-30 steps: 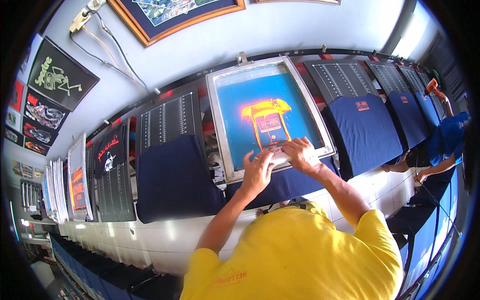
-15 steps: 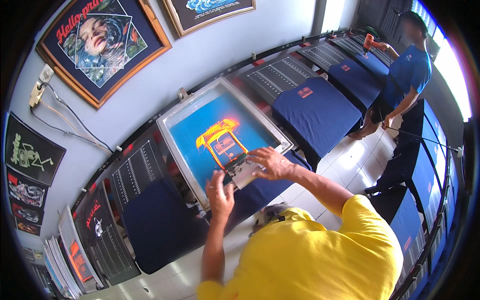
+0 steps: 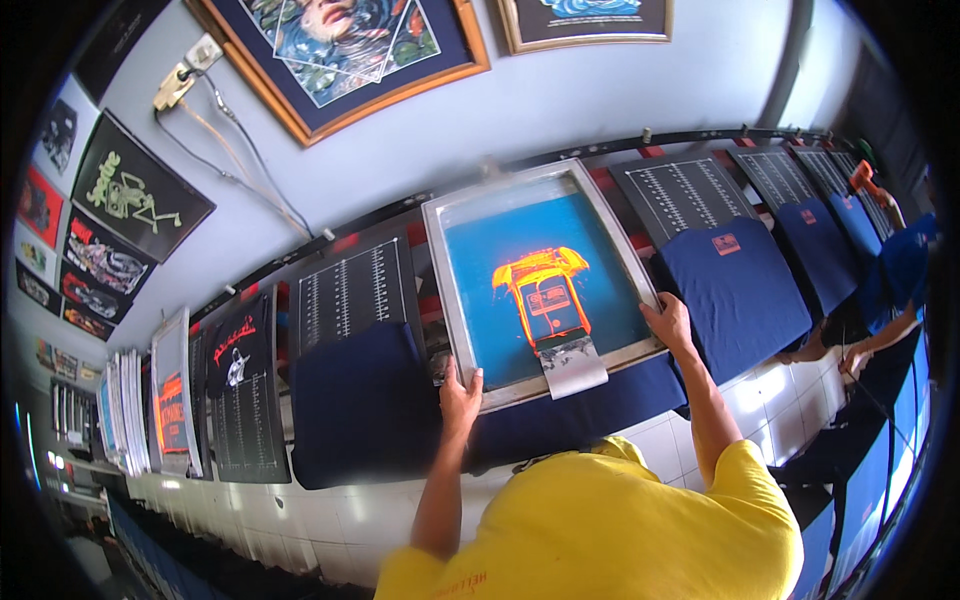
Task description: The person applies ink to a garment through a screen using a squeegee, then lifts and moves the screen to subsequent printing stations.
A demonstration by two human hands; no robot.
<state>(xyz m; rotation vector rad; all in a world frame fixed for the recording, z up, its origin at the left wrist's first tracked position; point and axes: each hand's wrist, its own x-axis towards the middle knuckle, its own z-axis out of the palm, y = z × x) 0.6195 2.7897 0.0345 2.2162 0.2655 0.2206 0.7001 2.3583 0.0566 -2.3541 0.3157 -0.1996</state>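
Note:
In front of me lies a screen-printing frame [image 3: 612, 226] with blue mesh [image 3: 500, 235] and wet orange ink [image 3: 541, 266] around a small rectangular design. My left hand [image 3: 460, 402] grips the frame's near left side, thumb on top. My right hand [image 3: 670, 322] is closed around its right side, fingers partly hidden beneath. A grey, ink-smeared squeegee [image 3: 573, 368] rests across the near rim, just below the ink; neither hand touches it. Dark blue fabric [image 3: 575, 415] shows under the near side of the frame. Whether the frame is raised off it, I cannot tell.
Dark blue shirts lie on boards to the left [image 3: 350, 400] and right [image 3: 735, 285]. At far right, a co-worker in a blue shirt [image 3: 905, 265] holds an orange heat gun [image 3: 864, 180]. Several frames [image 3: 125, 410] stand far left. Cables [image 3: 240, 165] hang on the wall.
Both hands have left the squeegee and spread apart, closing on the left and right sides of the frame. The squeegee stays on the near rim. My view has turned left.

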